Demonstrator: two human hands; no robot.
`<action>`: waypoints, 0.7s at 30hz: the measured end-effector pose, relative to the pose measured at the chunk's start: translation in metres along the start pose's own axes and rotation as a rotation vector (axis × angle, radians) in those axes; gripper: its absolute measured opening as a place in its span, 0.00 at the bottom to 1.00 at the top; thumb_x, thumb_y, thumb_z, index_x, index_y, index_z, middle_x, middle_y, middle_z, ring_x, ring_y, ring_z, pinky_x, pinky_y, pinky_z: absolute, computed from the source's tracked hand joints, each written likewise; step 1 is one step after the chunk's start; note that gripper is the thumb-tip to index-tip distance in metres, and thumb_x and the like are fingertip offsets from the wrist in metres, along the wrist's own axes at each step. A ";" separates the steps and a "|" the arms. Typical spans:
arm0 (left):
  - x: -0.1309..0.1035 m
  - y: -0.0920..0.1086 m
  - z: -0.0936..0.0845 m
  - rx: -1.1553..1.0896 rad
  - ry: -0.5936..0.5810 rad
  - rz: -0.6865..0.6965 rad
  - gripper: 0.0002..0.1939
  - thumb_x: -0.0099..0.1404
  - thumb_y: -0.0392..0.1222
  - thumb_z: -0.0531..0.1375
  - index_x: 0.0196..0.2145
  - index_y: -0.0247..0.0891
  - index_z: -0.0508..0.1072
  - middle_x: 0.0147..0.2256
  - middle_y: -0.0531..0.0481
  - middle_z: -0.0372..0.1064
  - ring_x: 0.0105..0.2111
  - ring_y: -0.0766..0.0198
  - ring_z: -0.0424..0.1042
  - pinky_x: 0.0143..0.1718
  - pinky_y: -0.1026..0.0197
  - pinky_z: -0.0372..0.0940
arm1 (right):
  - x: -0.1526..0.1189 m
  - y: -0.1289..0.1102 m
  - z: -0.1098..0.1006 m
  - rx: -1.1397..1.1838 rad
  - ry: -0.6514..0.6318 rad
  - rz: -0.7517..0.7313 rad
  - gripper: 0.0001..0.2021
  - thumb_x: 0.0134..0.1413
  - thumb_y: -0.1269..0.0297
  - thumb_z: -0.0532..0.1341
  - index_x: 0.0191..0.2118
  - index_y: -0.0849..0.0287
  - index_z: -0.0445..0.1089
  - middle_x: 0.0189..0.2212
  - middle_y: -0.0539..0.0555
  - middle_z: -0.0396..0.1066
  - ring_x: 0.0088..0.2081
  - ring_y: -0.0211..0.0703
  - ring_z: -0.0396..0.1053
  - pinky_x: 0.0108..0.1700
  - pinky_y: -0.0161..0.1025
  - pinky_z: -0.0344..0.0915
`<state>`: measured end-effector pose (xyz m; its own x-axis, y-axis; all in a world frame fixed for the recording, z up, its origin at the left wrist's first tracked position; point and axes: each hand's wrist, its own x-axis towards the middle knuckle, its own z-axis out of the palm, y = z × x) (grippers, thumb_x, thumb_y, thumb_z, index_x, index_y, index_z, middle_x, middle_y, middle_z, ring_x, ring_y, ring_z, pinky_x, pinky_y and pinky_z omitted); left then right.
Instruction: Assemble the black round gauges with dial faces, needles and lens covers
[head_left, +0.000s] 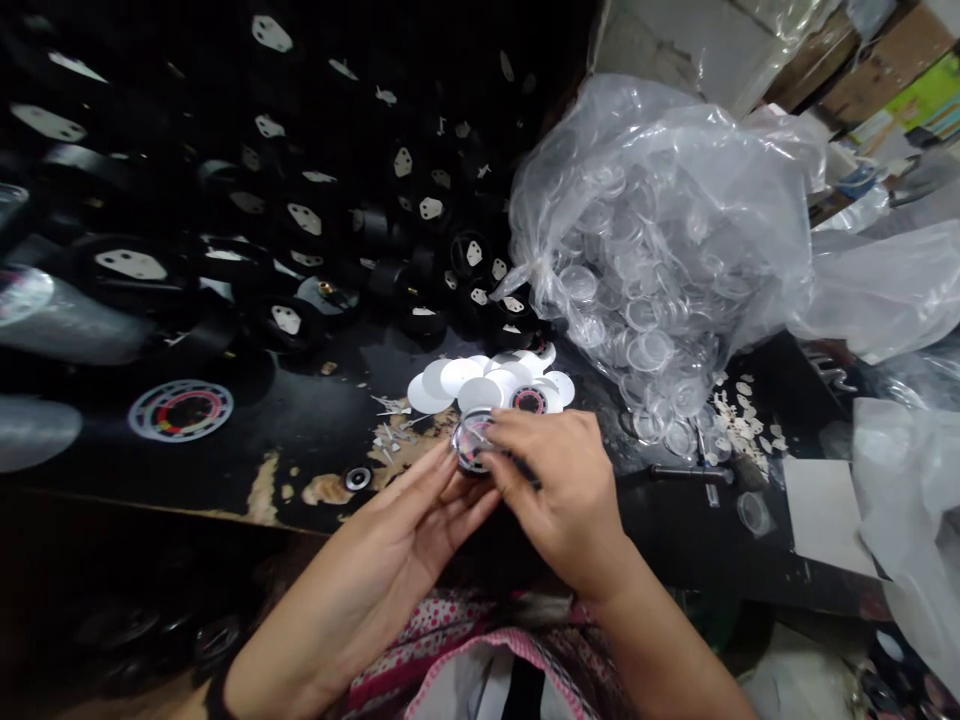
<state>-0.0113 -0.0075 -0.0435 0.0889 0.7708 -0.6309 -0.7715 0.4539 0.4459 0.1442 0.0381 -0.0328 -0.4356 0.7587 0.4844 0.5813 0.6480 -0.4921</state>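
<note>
A small round gauge [472,440] with a shiny rim is held over the table's front edge. My left hand [431,510] cradles it from below and from the left, fingers wrapped round its side. From the right, my right hand [555,480] has its fingers on the gauge's top and rim; whether a small part is between them cannot be made out. Just beyond the hands lies a pile of white discs [457,377], with a printed dial [529,401] on it. Small white pointers [391,435] are scattered left of the gauge.
A clear bag of transparent round covers [652,270] stands at the back right. Many black gauge bodies [285,318] fill the back left. A large printed dial [181,410] and a small ring [358,479] lie at left; a dark tool [690,474] and white card [825,515] at right.
</note>
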 end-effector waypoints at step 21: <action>0.008 -0.027 -0.016 0.724 -0.202 0.444 0.20 0.66 0.46 0.64 0.56 0.51 0.75 0.56 0.54 0.75 0.56 0.56 0.74 0.56 0.59 0.69 | 0.005 -0.004 0.013 0.051 0.042 0.207 0.18 0.71 0.67 0.46 0.26 0.55 0.57 0.22 0.47 0.60 0.27 0.38 0.59 0.34 0.37 0.53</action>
<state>0.0002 -0.0211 -0.0706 0.0381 0.9772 -0.2089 -0.1778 0.2124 0.9609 0.1307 0.0405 -0.0380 -0.2810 0.8730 0.3987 0.6191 0.4823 -0.6197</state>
